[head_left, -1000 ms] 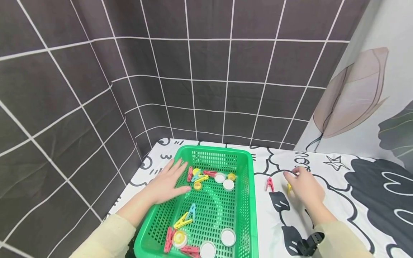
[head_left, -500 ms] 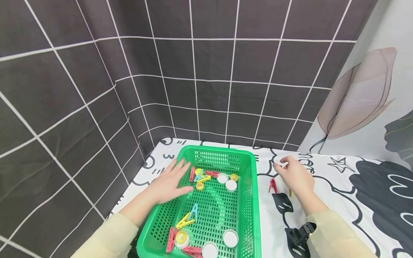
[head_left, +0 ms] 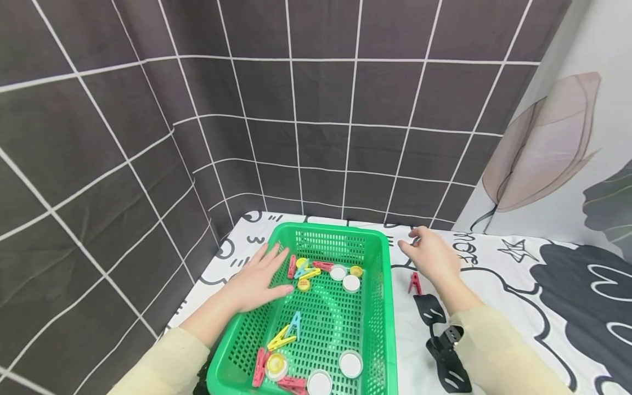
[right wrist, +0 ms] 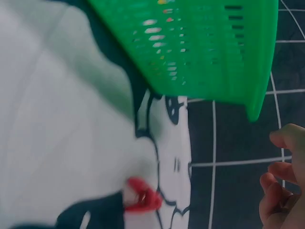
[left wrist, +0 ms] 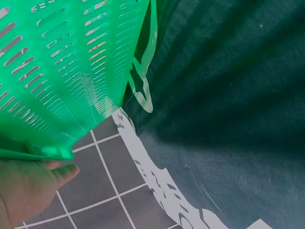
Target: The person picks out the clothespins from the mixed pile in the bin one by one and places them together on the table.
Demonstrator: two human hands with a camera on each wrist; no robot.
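Observation:
My left hand lies with spread, straight fingers over the left rim of a green plastic basket; its thumb reaches inward. The left wrist view shows part of this hand against the basket edge. To the right of the basket, my right hand is raised over the cloth, fingers loosely bent. A gap shows between its thumb and fingers in the right wrist view, and nothing appears in it. Just below that hand, a red clothespin stands on the cloth.
Inside the basket are several red clothespins, yellow clothespins, blue clothespins, white bottle caps and yellow caps. Patterned white cloth covers the table. A dark gridded curtain hangs behind.
My right hand has risen and moved left toward the basket, past the red clothespin. A yellow piece seen under it earlier is now out of sight. My left hand stays put.

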